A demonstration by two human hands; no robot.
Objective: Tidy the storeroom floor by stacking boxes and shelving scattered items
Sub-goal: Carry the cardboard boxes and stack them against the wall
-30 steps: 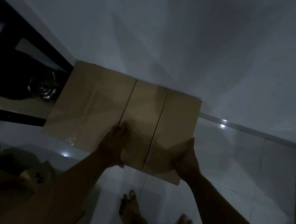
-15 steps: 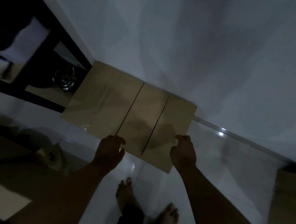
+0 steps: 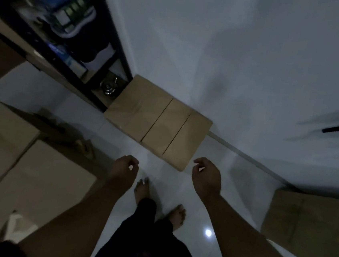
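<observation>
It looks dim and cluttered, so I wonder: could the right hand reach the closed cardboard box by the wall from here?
Probably yes. The right hand hangs empty just short of the cardboard box, near its front corner, with only floor between; nothing seems to block it.

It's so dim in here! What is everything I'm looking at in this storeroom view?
closed brown cardboard box: one, tan, on the floor against the wall, next to the shelf unit
black metal shelf unit: one, black, upper left, holding blurred items
shiny metal object: one, silver, low shelf beside the box; kind unclear
large cardboard pieces: count unclear, brown, floor at left
brown cardboard box at right: one, brown, right edge
white tiled floor: white, underfoot
bare feet: two, centre floor
left hand: one, empty, fingers loosely curled
right hand: one, empty, fingers loosely curled
</observation>
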